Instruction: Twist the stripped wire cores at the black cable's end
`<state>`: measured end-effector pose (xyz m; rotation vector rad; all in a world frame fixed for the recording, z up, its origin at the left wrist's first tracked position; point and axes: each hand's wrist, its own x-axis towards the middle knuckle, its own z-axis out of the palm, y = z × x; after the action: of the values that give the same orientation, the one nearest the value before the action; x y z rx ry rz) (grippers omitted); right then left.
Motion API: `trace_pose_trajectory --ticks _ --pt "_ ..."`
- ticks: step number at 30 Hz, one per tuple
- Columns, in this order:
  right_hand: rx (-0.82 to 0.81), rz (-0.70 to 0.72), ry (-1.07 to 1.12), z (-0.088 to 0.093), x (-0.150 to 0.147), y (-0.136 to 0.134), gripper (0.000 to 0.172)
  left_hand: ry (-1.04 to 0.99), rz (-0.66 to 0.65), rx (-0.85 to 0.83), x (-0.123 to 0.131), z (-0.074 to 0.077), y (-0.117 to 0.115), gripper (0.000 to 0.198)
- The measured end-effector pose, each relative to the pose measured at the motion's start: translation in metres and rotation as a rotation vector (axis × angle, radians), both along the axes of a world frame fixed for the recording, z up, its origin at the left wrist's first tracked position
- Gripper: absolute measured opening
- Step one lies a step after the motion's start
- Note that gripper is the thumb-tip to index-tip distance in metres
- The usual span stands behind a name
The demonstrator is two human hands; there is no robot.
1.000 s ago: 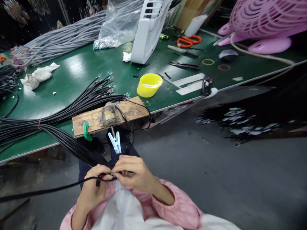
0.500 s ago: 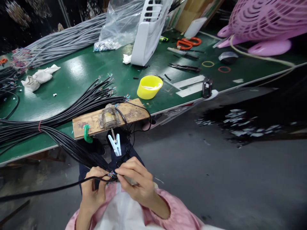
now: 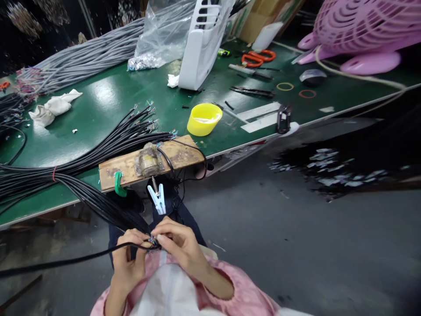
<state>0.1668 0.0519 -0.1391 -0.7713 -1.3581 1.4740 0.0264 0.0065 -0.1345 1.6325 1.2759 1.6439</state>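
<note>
My left hand (image 3: 129,253) is closed on a black cable (image 3: 72,260) just behind its stripped end. Thin coloured wires (image 3: 153,240) fan out of that end between my two hands, over my lap. Thumb and fingers of my right hand (image 3: 178,242) are pinched together at these wires; the strands between the fingertips are too small to make out singly. Beyond my hands, a light blue clothespin (image 3: 158,199) sits on the shaft of a small motor (image 3: 149,160), which is fixed to a wooden board (image 3: 123,176) at the table edge.
Bundled black cables (image 3: 95,153) lie on the green table (image 3: 108,98) and hang beside my left hand. A green clamp (image 3: 119,184) stands at the board's left end. Farther back are a yellow cup (image 3: 197,127), orange-handled scissors (image 3: 253,59), a white fan (image 3: 199,57) and grey cables (image 3: 95,50).
My right hand has shifted slightly left and its fingers have curled in closer to the wires. The left hand keeps its hold on the cable.
</note>
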Motion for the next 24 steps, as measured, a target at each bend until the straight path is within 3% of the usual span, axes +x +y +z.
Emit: trace_pose_trajectory --ticks 5,10,19,24 --pt "-0.001 0.087 0.082 0.001 -0.001 0.009 0.02 0.018 -0.05 -0.018 -0.002 0.004 0.004 0.014" --pt "-0.002 0.078 0.075 0.001 -0.001 0.012 0.017 0.046 -0.035 -0.035 -0.002 0.004 0.003 0.01" --pt "-0.057 0.165 -0.149 0.01 0.01 0.026 0.012 0.217 -0.102 -0.157 -0.009 0.0 -0.001 0.015" --pt "-0.045 0.155 -0.295 0.015 0.007 0.029 0.008 0.438 -0.076 -0.097 -0.006 0.002 0.004 0.02"
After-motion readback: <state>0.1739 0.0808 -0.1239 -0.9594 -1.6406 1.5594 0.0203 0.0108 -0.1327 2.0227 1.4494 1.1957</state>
